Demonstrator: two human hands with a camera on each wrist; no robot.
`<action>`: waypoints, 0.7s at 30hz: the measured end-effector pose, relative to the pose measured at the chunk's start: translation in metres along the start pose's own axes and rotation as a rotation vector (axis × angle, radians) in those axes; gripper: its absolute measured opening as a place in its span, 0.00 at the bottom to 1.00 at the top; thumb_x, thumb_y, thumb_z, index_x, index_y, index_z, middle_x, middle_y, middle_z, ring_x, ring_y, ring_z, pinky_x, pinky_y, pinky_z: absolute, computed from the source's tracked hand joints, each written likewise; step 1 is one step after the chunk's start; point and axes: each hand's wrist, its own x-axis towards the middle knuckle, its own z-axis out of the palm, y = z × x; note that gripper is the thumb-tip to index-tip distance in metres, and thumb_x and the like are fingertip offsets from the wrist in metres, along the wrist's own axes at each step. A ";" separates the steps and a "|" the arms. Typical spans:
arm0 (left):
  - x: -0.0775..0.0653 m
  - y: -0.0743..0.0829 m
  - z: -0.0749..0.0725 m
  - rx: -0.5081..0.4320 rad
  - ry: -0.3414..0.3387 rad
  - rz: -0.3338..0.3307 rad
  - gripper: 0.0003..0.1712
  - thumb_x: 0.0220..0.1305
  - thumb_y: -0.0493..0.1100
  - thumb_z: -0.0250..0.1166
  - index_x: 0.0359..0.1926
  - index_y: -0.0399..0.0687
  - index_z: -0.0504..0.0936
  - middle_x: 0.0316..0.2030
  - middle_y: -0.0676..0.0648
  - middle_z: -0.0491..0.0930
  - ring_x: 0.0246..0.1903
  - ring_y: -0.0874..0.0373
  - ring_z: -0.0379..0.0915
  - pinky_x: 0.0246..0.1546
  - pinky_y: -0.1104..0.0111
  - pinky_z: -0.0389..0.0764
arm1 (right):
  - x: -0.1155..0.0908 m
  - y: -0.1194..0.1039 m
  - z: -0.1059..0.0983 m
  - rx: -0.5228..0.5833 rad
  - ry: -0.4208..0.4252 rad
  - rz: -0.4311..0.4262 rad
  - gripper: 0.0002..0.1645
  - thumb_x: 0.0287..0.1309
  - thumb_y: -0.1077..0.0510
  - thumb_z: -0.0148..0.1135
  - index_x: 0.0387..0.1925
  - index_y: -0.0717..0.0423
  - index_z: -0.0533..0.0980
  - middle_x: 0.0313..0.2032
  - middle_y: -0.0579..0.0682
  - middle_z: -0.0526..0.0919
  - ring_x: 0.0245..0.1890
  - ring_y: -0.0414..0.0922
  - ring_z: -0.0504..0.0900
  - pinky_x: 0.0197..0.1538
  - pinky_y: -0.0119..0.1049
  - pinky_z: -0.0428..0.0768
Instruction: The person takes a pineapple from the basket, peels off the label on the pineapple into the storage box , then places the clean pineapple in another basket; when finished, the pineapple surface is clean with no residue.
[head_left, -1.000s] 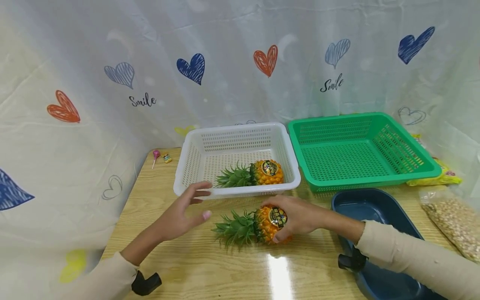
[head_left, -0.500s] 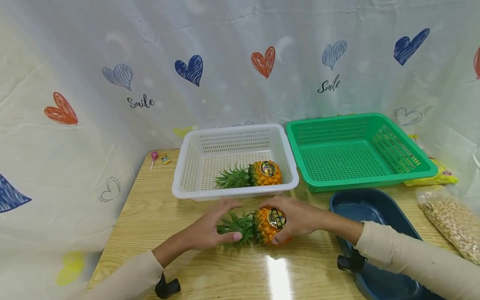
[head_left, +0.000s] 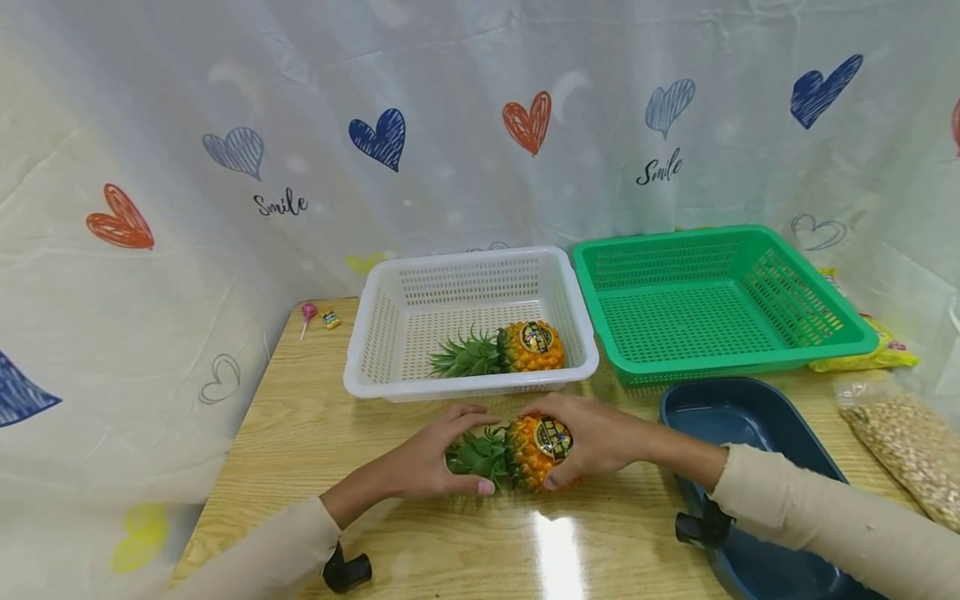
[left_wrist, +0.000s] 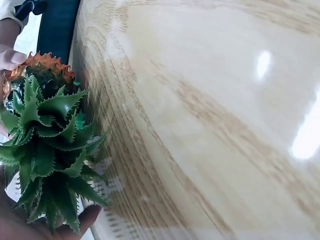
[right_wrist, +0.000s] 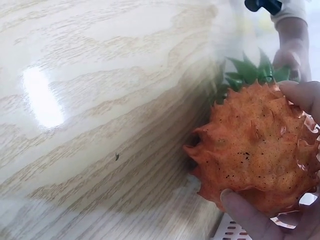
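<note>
A small pineapple with an orange body and green crown (head_left: pixel 480 457) lies sideways on the table below the white basket. My right hand (head_left: pixel 603 437) grips its orange body (right_wrist: pixel 255 145), the thumb in front and the fingers over the far side, beside a round black label. Around the leafy crown (left_wrist: pixel 47 150) curves my left hand (head_left: pixel 431 458), thumb at the near side and fingers behind. The leaves partly hide those fingers in the left wrist view. A second pineapple (head_left: pixel 532 346) lies inside the white basket (head_left: pixel 468 388), its crown pointing left.
To the right of the white basket stands a green basket (head_left: pixel 742 364). A dark blue tub (head_left: pixel 738 408) sits under my right forearm. A clear bag of pale pieces (head_left: pixel 900 437) and a yellow packet (head_left: pixel 873 354) lie at far right. A lollipop (head_left: pixel 308 312) and a wrapped candy (head_left: pixel 331 319) lie back left.
My left hand has moved right from beside the pineapple to around its crown. My right hand keeps its grip, and the pineapple stays in place.
</note>
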 end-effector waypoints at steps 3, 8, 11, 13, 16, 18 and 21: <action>0.000 0.000 0.000 -0.009 -0.005 0.005 0.47 0.59 0.66 0.70 0.75 0.62 0.63 0.74 0.44 0.57 0.73 0.46 0.55 0.64 0.40 0.66 | -0.001 0.000 0.000 0.001 0.003 -0.004 0.53 0.45 0.41 0.78 0.71 0.50 0.66 0.67 0.53 0.71 0.61 0.55 0.75 0.56 0.58 0.76; 0.000 0.001 0.000 -0.022 -0.010 0.011 0.46 0.58 0.65 0.71 0.75 0.63 0.64 0.72 0.50 0.62 0.69 0.51 0.61 0.63 0.43 0.68 | -0.001 0.001 0.001 -0.001 0.011 -0.015 0.53 0.45 0.41 0.79 0.70 0.50 0.67 0.65 0.52 0.72 0.58 0.52 0.77 0.53 0.53 0.77; 0.001 0.001 0.000 -0.025 -0.020 0.010 0.45 0.59 0.65 0.71 0.73 0.62 0.66 0.71 0.54 0.65 0.69 0.53 0.63 0.65 0.45 0.67 | -0.001 0.002 0.001 0.003 0.014 -0.021 0.52 0.45 0.41 0.79 0.70 0.49 0.67 0.62 0.50 0.74 0.52 0.47 0.78 0.48 0.45 0.79; 0.001 0.001 0.000 -0.031 -0.030 -0.004 0.43 0.59 0.64 0.70 0.72 0.62 0.67 0.70 0.56 0.67 0.69 0.54 0.63 0.66 0.46 0.67 | -0.001 0.001 0.002 0.007 0.015 -0.019 0.52 0.44 0.41 0.79 0.70 0.48 0.67 0.60 0.48 0.74 0.49 0.44 0.78 0.45 0.41 0.79; 0.001 0.002 0.000 -0.043 -0.035 -0.026 0.40 0.61 0.62 0.70 0.71 0.62 0.68 0.69 0.57 0.68 0.70 0.55 0.63 0.67 0.47 0.66 | -0.001 0.002 0.002 0.010 0.014 -0.012 0.52 0.45 0.39 0.78 0.71 0.47 0.67 0.62 0.49 0.74 0.50 0.44 0.78 0.45 0.41 0.79; 0.001 0.002 -0.001 -0.055 -0.033 -0.038 0.38 0.62 0.61 0.69 0.70 0.63 0.69 0.68 0.57 0.70 0.69 0.55 0.64 0.67 0.48 0.67 | -0.001 0.002 0.002 0.019 0.013 -0.004 0.53 0.46 0.37 0.78 0.71 0.47 0.66 0.64 0.50 0.72 0.53 0.47 0.78 0.48 0.44 0.79; 0.002 0.001 -0.002 -0.065 -0.027 -0.036 0.36 0.63 0.59 0.69 0.69 0.62 0.70 0.66 0.56 0.71 0.68 0.56 0.66 0.66 0.50 0.69 | -0.002 0.001 0.001 0.035 0.013 -0.001 0.56 0.46 0.33 0.76 0.72 0.49 0.65 0.67 0.53 0.70 0.59 0.50 0.76 0.53 0.49 0.77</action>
